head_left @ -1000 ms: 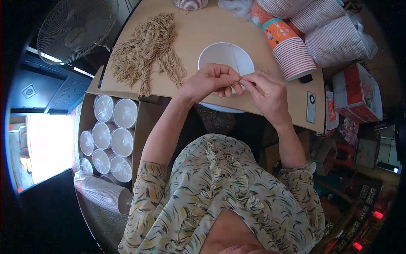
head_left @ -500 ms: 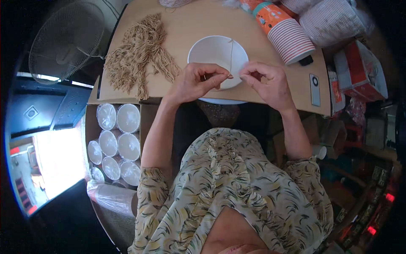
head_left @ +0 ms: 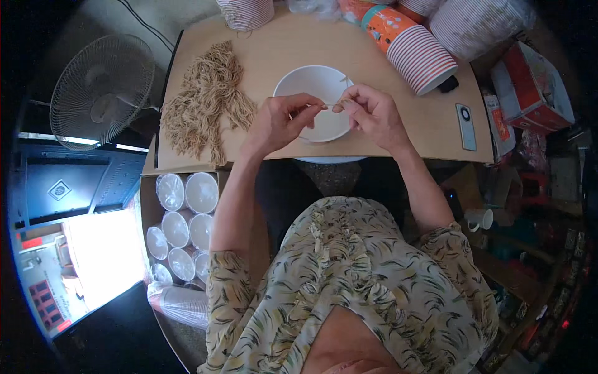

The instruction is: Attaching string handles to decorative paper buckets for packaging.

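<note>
My left hand (head_left: 278, 126) and my right hand (head_left: 376, 118) meet fingertip to fingertip over a white bowl (head_left: 306, 80) near the table's front edge. Each pinches a thin beige string (head_left: 332, 105), which spans the small gap between them. A short bit of string sticks up behind the right fingers, against the bowl's far rim. On the table left of my hands lies a loose heap of beige strings (head_left: 205, 93). What lies inside the bowl is partly hidden by my hands.
Stacked striped paper cups (head_left: 422, 59) lie at the table's back right, and another cup stack (head_left: 248, 14) stands at the back. A phone (head_left: 466, 128) rests near the right edge. Wrapped cups fill a box (head_left: 148, 187) lower left. A fan (head_left: 103, 90) stands left.
My right hand has moved left and now pinches the string beside the left fingertips; earlier the hands were farther apart. The whole view has shifted slightly.
</note>
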{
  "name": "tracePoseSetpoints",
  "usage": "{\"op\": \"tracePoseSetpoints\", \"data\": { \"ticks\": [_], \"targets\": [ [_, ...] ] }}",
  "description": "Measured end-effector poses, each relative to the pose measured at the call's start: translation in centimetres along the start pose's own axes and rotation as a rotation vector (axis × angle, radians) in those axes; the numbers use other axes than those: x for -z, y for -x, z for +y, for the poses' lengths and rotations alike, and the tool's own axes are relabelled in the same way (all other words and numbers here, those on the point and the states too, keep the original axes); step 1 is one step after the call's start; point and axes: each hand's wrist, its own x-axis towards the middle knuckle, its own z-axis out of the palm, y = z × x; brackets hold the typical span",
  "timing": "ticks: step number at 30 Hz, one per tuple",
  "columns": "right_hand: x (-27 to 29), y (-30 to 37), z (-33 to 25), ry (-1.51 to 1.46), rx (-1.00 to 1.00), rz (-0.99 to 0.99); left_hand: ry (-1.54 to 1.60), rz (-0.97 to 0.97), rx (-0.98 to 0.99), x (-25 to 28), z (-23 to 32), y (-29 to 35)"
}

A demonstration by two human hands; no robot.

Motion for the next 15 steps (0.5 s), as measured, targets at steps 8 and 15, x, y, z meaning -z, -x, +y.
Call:
{"op": "tracePoseSetpoints", "data": {
  "ticks": [8, 15],
  "targets": [
    [0.1, -0.4, -0.4, 0.019, 0.063, 0.02, 0.071, 0.139, 0.112, -1.1, 1.4, 1.2],
    [0.4, -0.7, -1.0, -0.029, -0.006, 0.019, 0.245, 0.15, 0.179, -1.7, 0.9, 1.4]
  ]
}}
